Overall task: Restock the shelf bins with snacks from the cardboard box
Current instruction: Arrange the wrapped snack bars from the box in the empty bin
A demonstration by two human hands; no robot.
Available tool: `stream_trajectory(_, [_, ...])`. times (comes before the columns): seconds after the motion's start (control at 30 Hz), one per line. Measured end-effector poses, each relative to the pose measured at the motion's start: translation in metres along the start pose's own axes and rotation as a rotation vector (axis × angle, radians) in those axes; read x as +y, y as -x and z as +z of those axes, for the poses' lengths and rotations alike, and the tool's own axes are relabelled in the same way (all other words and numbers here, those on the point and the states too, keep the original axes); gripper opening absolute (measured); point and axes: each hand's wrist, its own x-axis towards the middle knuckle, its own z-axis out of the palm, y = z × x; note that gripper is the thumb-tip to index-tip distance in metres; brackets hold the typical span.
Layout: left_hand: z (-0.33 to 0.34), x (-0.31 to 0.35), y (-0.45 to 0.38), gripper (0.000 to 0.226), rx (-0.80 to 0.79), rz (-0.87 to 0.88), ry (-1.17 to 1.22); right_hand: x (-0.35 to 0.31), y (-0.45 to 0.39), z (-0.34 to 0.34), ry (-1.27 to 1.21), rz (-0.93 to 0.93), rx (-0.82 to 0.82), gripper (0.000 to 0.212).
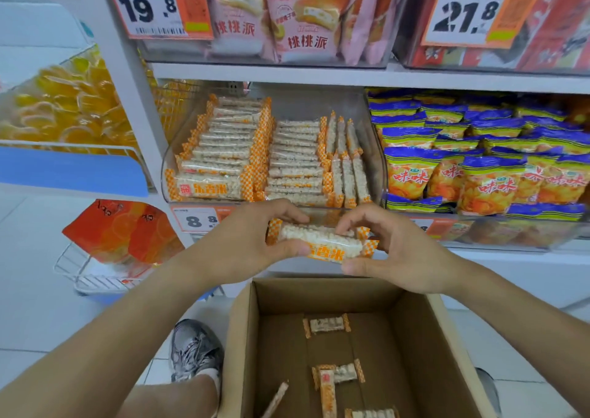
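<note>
Two shelf levels fill the upper view, and the lower one carries a clear bin (pixel 376 149) packed with rows of rice-cracker packs (pixel 223 149), flat on the left and standing on edge at the right. Just beside it to the right sits a bin of blue-and-yellow chip bags (pixel 485 175); above are pink cake packs (pixel 303 24). A wire basket with orange bags (pixel 121 232) hangs to the lower left. Below the hands the cardboard box (pixel 242 337) stands open on the floor, next to a grey shoe (pixel 194 350), with a few loose snack bars (pixel 326 324) scattered on its bottom. The left hand (pixel 252 242) and right hand (pixel 396 251) each curl fingers and thumb round opposite ends of a small stack of held packs (pixel 322 242), level, in front of the bin's front edge.
</note>
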Motion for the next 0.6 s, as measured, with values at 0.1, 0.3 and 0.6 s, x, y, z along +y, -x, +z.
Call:
stream_trajectory(0.1, [-0.006, 0.001, 0.003, 0.045, 0.092, 0.068, -0.002, -0.013, -0.005, 0.004, 0.019, -0.031, 0.068, 0.037])
stream_trajectory(0.3, [-0.021, -0.01, 0.0, 0.075, 0.467, 0.064, -0.086, -0.023, -0.036, 0.011, 0.158, -0.126, 0.337, 0.025])
stream_trajectory(0.6, [-0.02, -0.074, -0.014, 0.076, 0.572, 0.017, -0.494, 0.008, -0.164, -0.005, 0.439, -0.043, 0.679, 0.025])
